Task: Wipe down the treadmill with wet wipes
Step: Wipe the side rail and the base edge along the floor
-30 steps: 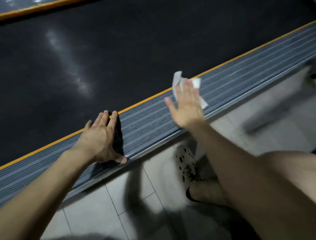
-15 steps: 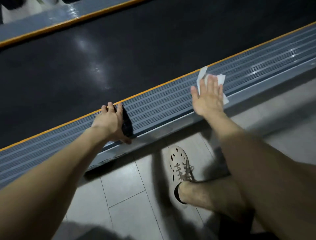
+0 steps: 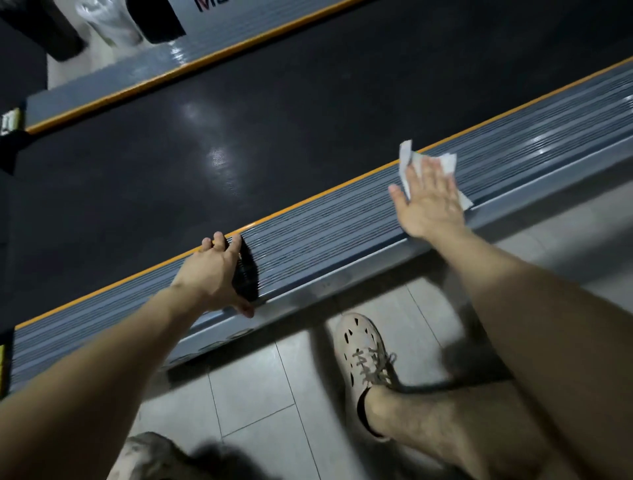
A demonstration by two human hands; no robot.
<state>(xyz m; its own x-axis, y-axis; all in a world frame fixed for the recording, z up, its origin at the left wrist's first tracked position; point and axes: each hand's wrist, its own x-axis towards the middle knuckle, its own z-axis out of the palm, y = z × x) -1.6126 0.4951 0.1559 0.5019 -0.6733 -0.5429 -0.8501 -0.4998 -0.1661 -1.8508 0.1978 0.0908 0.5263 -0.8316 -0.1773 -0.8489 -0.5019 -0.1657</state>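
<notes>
Two hands are on the treadmill's near side rail (image 3: 325,233), and neither grip is closed on anything. The right hand (image 3: 430,202) lies flat with fingers spread, pressing the wet wipe (image 3: 406,156) onto the ribbed rail towards the right. The left hand (image 3: 214,274) is braced further left, fingers straight and reaching the orange strip beside the belt (image 3: 239,137).

Because the wipe is only pinned under a flat palm, it could bunch up or slide out on the ridges, so the hand would pass over without cleaning. One corner already sticks up loose. The person leans over with weight on the left hand. On a damp rail that palm could slip, as could the shoe (image 3: 359,353) on the tiled floor (image 3: 246,394).

Dark and red lettering (image 3: 209,4) at the far top edge is cut off, perhaps starting with "M". A yellowish label (image 3: 10,120) at the far left is unreadable.
</notes>
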